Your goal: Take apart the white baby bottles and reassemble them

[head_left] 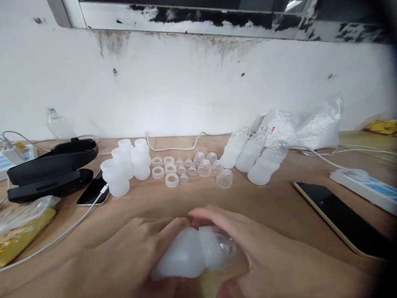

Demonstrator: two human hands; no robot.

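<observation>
Both of my hands hold one translucent white bottle [192, 254] lying sideways low over the wooden table [273, 203]. My left hand [130, 256] wraps the bottle's body from the left. My right hand [266, 256] closes round its clear cap end on the right. Farther back stand several white bottle bodies [125, 167], several small rings [166, 169], tiny valves and clear domed caps [211, 167]. Three assembled bottles [254, 155] lie tilted beside them.
A black device [51, 167] and a charging phone [93, 190] sit at the left, with a yellow packet [21, 227] in front. A dark phone [341, 219], a power strip [362, 184] and white plastic bags [310, 126] lie at the right. Cables run along the wall.
</observation>
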